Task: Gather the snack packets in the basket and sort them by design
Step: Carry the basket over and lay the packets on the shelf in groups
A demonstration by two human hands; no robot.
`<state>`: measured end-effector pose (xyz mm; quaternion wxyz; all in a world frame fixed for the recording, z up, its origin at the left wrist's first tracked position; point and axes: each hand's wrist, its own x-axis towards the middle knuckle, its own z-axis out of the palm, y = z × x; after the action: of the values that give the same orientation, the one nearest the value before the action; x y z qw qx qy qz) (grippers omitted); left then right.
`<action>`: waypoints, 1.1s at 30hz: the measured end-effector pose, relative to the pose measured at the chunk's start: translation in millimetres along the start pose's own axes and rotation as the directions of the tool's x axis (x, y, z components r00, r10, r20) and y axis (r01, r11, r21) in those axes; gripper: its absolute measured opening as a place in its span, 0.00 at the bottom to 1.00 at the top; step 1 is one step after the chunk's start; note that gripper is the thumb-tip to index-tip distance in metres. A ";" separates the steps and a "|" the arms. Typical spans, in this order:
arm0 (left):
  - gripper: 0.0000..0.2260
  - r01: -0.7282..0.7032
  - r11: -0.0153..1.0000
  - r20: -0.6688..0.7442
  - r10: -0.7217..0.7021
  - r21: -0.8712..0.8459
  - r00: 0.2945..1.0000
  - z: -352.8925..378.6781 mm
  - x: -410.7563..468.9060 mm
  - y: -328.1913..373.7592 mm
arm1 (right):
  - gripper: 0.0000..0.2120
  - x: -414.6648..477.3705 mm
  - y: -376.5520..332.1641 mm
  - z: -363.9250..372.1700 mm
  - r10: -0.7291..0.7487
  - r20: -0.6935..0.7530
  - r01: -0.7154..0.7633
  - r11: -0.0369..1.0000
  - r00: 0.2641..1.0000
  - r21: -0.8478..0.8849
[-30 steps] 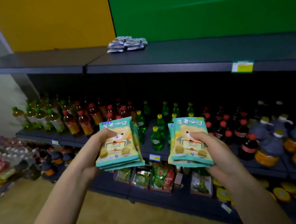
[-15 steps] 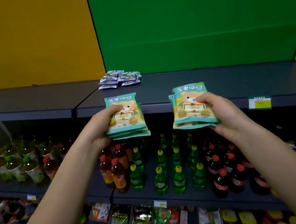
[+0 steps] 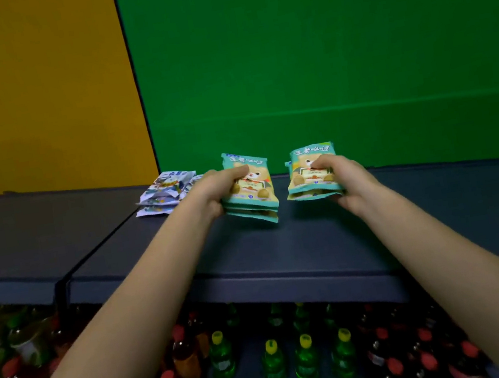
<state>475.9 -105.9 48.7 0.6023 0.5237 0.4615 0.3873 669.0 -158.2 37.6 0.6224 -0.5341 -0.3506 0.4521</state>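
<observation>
Both hands are full here: left hand (image 3: 209,192) grips one stack of teal bear snack packets (image 3: 249,188), right hand (image 3: 343,179) grips a second teal bear stack (image 3: 312,172), both low over the dark top shelf (image 3: 283,248). I'd set them down flat side by side, just clear of the white-and-blue packet pile (image 3: 165,192), so designs don't mix.

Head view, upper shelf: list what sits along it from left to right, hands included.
white-and-blue packet pile → left hand → left teal bear stack, gripped by that hand → right teal bear stack → right hand, which grips it
</observation>
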 end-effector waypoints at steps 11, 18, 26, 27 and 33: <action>0.09 0.035 0.988 -0.025 -0.032 0.151 0.999 18.3 85.4 -1.5 | 0.20 66.0 23.8 2.8 0.021 -0.110 -0.037 0.988 0.994 -0.151; 0.28 0.004 0.926 -0.145 0.055 0.377 0.988 23.7 110.7 -15.5 | 0.16 74.8 38.9 3.0 -0.166 -0.161 0.060 0.852 0.973 -0.519; 0.18 -0.107 0.620 -0.164 0.364 0.777 0.917 27.7 103.5 -19.5 | 0.19 75.1 42.9 0.2 -0.243 -0.085 0.085 0.613 0.966 -0.786; 0.17 -0.148 0.572 -0.147 0.436 0.807 0.888 27.3 99.5 -18.8 | 0.21 73.2 41.5 -1.1 -0.267 -0.085 0.091 0.584 0.960 -0.807; 0.11 -0.300 0.331 -0.017 0.697 0.895 0.717 11.7 51.7 -12.0 | 0.14 34.3 10.1 -16.5 -0.442 0.003 0.218 0.436 0.897 -0.873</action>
<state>501.1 -61.8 29.4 0.0050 0.7719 0.5100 0.3795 694.1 -131.6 23.0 0.3877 -0.7381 -0.5517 0.0237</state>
